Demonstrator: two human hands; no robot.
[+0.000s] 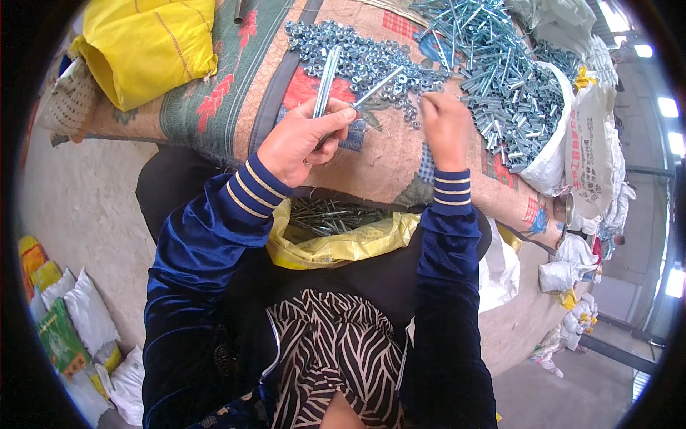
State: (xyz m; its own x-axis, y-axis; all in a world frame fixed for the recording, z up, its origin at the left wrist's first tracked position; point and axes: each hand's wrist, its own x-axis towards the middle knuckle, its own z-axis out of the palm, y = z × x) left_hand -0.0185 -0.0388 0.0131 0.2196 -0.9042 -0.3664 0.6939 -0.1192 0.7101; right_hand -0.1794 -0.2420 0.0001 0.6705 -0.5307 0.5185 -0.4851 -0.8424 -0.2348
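Left hand [306, 139]: fingers clamped round some metal rods [326, 82], near side of the nut pile [361, 53]
Right hand [446, 130]: nut pile's right end, can't tell if fingers grip anything
Yellow sack [146, 46]: left of nut pile

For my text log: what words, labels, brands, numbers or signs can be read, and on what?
Wording is not copied here, only placed.
White sack, right: dark printed characters, running sideways.
Yellow sack, centre: any print too small to read.
Green bag, lower left: too blurred to read.
Metal rods, left hand: none visible.
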